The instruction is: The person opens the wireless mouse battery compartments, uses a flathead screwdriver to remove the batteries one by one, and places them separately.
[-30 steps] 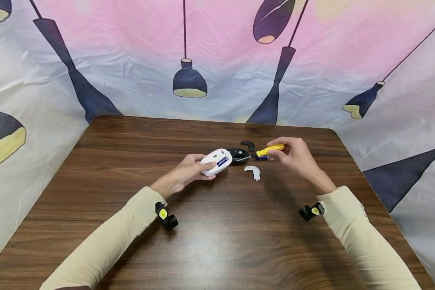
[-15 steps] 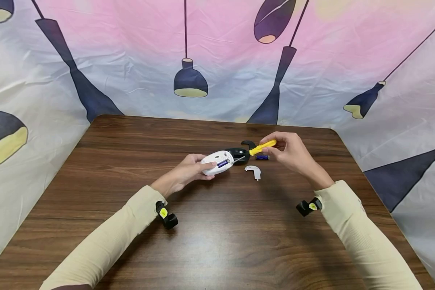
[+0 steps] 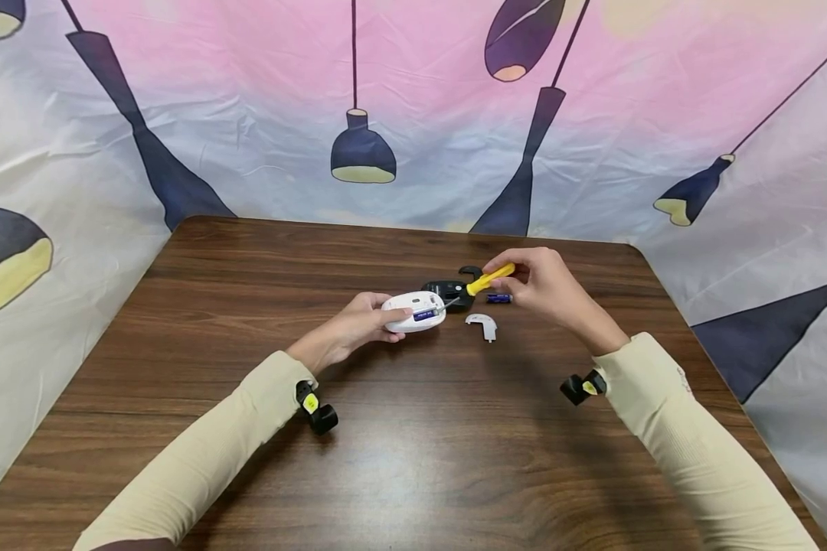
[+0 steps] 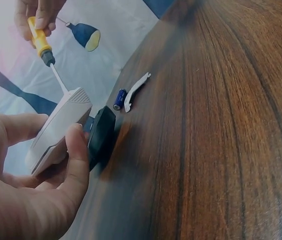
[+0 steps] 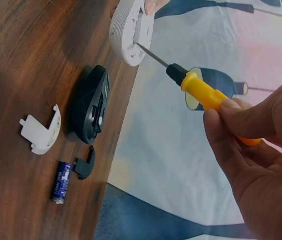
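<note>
My left hand holds a white computer mouse with its underside up, thumb over the bottom and fingers around the side. A blue battery sits in the mouse's uncovered compartment. Between thumb and fingers, my right hand pinches the yellow handle of a screwdriver. Its metal tip reaches the end of the battery compartment in the right wrist view. Behind the white mouse, a black mouse lies bottom up on the table.
On the wooden table lie a white battery cover, a black cover and a loose blue battery, all right of the mice. A printed cloth hangs behind the table.
My right hand has moved left with the screwdriver, bringing its tip from beside the white mouse into the battery compartment. The white mouse has turned slightly in my left hand.
</note>
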Demonstrator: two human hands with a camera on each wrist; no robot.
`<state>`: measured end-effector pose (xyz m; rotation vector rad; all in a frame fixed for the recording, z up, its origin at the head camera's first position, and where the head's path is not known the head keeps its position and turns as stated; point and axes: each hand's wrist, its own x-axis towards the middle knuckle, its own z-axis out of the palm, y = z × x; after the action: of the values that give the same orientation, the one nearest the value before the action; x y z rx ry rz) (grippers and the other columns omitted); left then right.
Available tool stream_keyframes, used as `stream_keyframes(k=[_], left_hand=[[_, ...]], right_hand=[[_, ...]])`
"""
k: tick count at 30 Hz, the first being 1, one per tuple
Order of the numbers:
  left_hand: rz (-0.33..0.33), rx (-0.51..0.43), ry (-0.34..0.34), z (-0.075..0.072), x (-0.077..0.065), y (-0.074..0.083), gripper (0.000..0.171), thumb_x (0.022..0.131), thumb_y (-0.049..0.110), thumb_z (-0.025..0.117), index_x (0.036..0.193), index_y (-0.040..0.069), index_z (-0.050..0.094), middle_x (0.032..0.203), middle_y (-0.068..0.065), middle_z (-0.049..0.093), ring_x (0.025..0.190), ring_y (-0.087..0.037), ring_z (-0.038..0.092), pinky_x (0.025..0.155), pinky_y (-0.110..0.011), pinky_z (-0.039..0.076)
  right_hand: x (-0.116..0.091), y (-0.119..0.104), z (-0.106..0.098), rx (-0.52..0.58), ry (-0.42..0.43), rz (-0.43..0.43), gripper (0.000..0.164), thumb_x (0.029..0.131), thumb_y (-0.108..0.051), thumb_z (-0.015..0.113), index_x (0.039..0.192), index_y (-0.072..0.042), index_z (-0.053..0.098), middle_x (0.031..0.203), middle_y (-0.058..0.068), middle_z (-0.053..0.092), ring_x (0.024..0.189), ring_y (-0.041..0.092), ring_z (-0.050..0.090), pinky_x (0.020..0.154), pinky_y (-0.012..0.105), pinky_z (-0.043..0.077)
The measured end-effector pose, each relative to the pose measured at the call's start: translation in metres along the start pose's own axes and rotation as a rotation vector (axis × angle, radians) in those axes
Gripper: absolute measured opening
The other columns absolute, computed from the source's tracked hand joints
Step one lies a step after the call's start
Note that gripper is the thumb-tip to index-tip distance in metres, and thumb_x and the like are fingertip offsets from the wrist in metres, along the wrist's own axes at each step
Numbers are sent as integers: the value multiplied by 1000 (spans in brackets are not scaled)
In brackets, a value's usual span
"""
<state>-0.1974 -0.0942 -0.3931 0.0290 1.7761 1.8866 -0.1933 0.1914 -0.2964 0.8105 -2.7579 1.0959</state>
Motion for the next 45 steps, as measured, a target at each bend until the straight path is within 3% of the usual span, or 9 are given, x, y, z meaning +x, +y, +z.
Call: stream_keyframes(k=[11, 18, 24, 30, 37, 42, 45], left_hand=[[37, 57, 2, 2, 0, -1, 36, 99, 6, 64, 126, -14, 52, 100, -16, 63, 69, -15, 64, 62, -18, 56], [48, 63, 9, 5, 0, -2, 37, 98, 3, 64, 126, -17, 52, 100, -18, 64, 68, -15, 64, 63, -20, 58], [48, 60, -1, 3, -2, 0, 39, 99, 4, 63, 129, -18, 50, 105, -19, 63, 72, -15, 65, 66, -20, 59], [61, 41, -21, 0, -6, 5, 40, 101, 4, 61, 132, -18, 49, 110, -20, 62, 80, -16, 64, 69, -20, 59], [51, 33, -46, -1, -6, 7, 40, 101, 3, 60, 133, -17, 49, 113, -21, 62, 84, -18, 65, 72, -22, 60], [45, 26, -55, -1, -4, 4, 38, 100, 2, 60, 133, -16, 50, 110, -20, 62, 82, -16, 64, 70, -21, 59], [42, 23, -65, 0, -2, 2, 39, 101, 2, 60, 133, -16, 49, 111, -20, 62, 82, -16, 64, 69, -20, 59]], right_hand=[[6, -26, 2, -211, -99, -115, 18, 88, 9, 70, 102, -2, 77, 98, 11, 75, 64, 15, 58, 54, 28, 44], [4, -33, 9, -232, -116, -129, 18, 88, 9, 70, 101, 0, 77, 99, 11, 76, 70, 16, 67, 56, 28, 48], [0, -19, 7, -151, -88, -91, 19, 87, 7, 72, 100, -5, 79, 94, 8, 76, 60, 13, 58, 51, 24, 45], [-5, 3, -3, -52, -47, -6, 19, 87, 7, 75, 104, -2, 77, 98, 13, 74, 69, 21, 65, 56, 22, 52], [-7, 17, -7, -199, -57, -24, 10, 89, 2, 76, 99, 3, 75, 89, 12, 73, 65, 17, 59, 54, 26, 49], [-9, 28, -5, -324, -78, -77, 10, 87, 1, 78, 97, 4, 76, 88, 12, 72, 74, 24, 64, 64, 37, 53], [-12, 35, -3, -358, -99, -83, 13, 87, 1, 77, 99, 4, 77, 85, 11, 69, 73, 24, 61, 62, 35, 50]])
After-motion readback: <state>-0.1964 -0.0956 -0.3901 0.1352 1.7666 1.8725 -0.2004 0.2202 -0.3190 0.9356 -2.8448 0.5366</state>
